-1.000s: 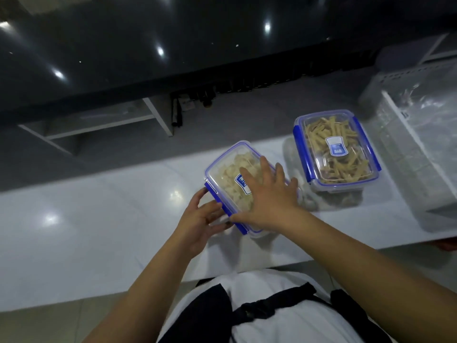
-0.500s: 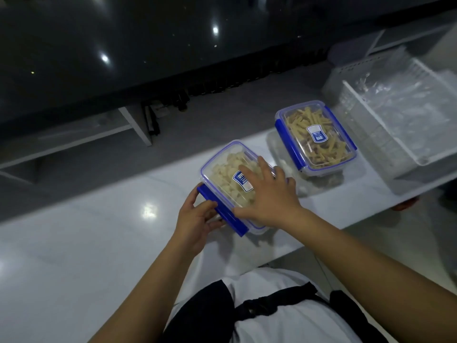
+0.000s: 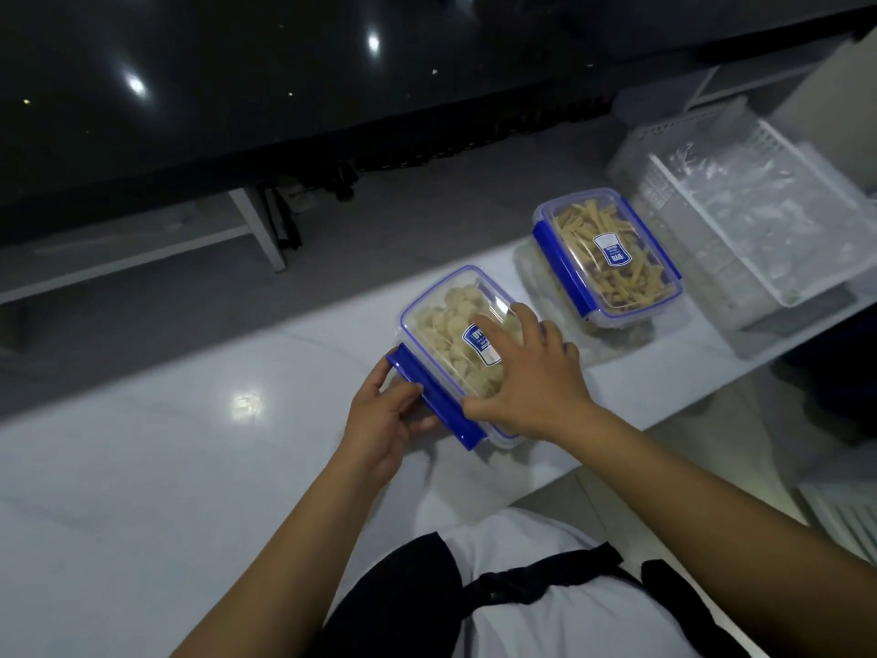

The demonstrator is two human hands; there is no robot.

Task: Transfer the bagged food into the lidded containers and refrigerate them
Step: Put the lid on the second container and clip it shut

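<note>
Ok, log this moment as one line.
left hand on blue clip | right hand pressing lid | second container shut

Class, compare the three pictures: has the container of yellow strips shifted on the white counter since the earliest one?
No. The container of yellow strips sits beside the white basket, near the counter edge throughout; only the head camera turned.

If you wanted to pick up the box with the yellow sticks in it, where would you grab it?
Probably by its two long sides, from above. The stick-filled container lies flat on the counter with its lid on, so a hand can straddle its narrow width. The basket crowds its right side.
</note>
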